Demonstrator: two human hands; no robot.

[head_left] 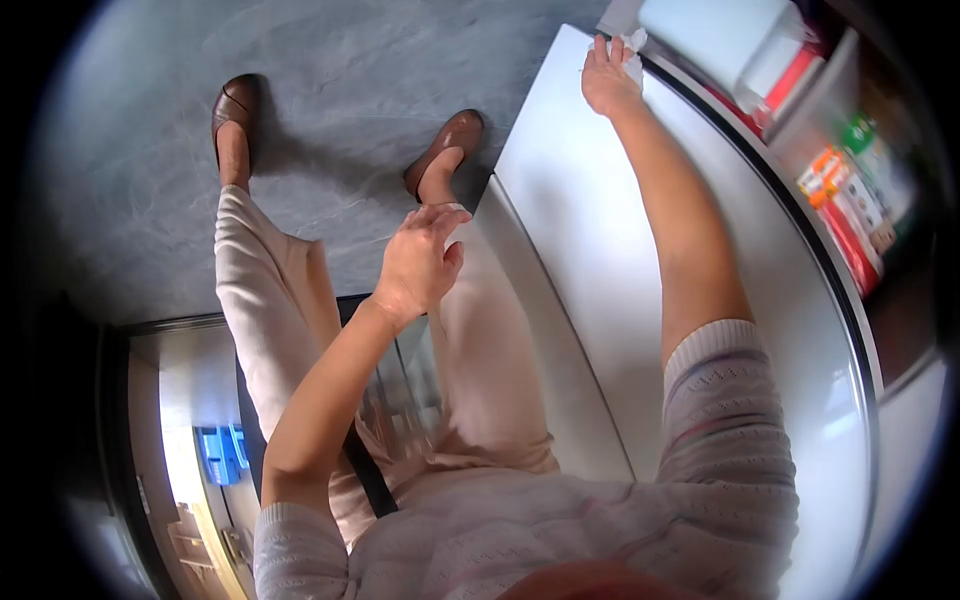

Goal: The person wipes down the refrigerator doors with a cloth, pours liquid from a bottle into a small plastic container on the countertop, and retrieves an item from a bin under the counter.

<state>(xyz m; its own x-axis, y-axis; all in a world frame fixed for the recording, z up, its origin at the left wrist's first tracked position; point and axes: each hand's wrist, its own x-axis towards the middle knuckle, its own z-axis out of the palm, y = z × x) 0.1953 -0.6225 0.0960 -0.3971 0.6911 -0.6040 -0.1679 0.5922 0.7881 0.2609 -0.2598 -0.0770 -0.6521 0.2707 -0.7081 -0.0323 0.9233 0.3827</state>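
Note:
My right hand (608,82) reaches out along a white door panel (610,230), to its far corner. Its fingers are bent over a crumpled white tissue (634,58), part of which sticks out beside them at the door's dark edge strip (745,150). In front of my lap, my left hand (418,262) hangs above my leg with its fingers curled. A small white bit shows at its fingertips, too small to name. The left hand is apart from the door.
Beyond the door's edge, compartments hold a pale blue-white container (712,38) and several colourful packages (845,195). Grey marbled floor (340,60) lies under my brown shoes (236,105). Behind me are a dark-framed glass opening (225,325) and a blue object (222,455).

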